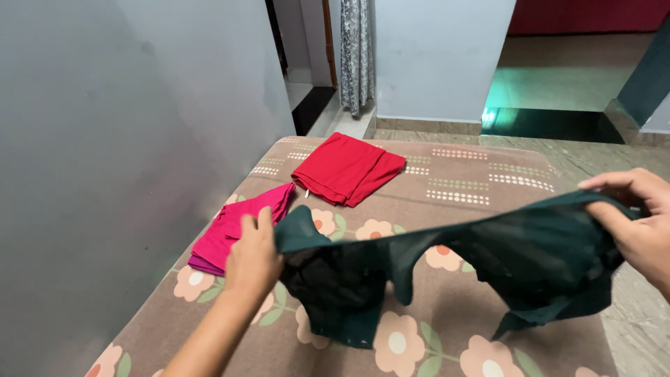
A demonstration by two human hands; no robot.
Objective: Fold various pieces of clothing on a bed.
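Head view: left hand (pixel 252 260) and right hand (pixel 638 225) each grip one end of a dark green sheer fabric garment (pixel 447 269), stretched above the floral-printed mattress (pixel 460 181); folded magenta cloth (pixel 241 225) lies at ten o'clock.

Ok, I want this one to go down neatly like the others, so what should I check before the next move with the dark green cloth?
1. Left hand grip on the sheer dark green cloth: ok, edge held.
2. Right hand grip on the opposite edge: ok.
3. Cloth stretched flat between hands: not ok, middle sags and bunches.
4. Bare floral-print mattress below the cloth: ok.
5. Folded magenta cloth and folded red cloth lie apart from the green one: ok.
6. Cloth right side out: cannot tell.
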